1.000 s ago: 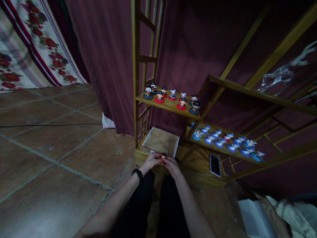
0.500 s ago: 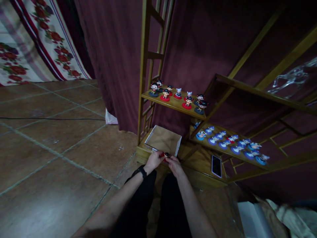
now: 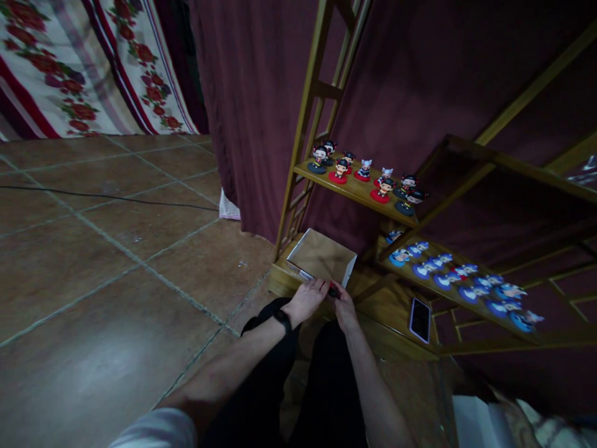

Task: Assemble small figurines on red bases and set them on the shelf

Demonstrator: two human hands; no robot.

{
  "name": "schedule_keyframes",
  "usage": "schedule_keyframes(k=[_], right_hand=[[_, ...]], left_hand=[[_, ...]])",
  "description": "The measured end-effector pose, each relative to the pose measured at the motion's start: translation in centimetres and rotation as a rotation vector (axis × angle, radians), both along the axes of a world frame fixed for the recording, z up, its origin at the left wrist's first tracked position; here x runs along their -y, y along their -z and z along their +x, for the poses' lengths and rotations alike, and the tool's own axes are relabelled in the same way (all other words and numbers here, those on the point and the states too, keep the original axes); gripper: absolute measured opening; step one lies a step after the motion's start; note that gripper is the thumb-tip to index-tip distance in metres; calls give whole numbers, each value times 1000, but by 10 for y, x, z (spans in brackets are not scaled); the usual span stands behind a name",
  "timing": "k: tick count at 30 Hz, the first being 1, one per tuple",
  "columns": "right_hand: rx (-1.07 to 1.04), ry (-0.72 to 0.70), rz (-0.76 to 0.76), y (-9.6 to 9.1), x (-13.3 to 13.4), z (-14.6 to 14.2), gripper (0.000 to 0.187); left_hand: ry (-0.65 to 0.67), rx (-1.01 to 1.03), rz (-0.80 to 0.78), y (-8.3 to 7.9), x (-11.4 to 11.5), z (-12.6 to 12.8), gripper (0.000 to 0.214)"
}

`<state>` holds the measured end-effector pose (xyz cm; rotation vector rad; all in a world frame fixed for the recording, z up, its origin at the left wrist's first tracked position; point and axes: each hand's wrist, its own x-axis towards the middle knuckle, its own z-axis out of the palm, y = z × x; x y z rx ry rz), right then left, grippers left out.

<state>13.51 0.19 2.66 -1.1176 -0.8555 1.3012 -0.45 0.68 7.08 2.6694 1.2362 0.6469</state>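
Note:
Both my hands meet just in front of an open cardboard box (image 3: 321,256) on the lowest wooden shelf. My left hand (image 3: 308,300) and my right hand (image 3: 344,307) pinch a small figurine with a black head and red base (image 3: 333,291) between their fingertips. The figurine is mostly hidden by my fingers. A dark watch band sits on my left wrist.
A wooden rack holds a row of red-and-black figurines (image 3: 368,177) on the upper shelf and several blue ones (image 3: 459,277) on the shelf below. A phone (image 3: 420,318) lies on the bottom board. Tiled floor with a black cable (image 3: 107,197) spreads left; maroon curtains hang behind.
The view has swung left and shifted, so the rack now sits further right. My hands stay together on the figurine, which is now tipped down and more covered by my fingers.

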Motion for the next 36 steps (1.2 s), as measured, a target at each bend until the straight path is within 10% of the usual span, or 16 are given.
schedule_keyframes(k=[24, 36], right_hand=[[167, 28, 104, 3, 4, 3, 41], [125, 17, 67, 11, -2, 2, 39]], left_hand=[[54, -192, 123, -8, 8, -4, 41], [-18, 4, -174, -7, -3, -6, 35]])
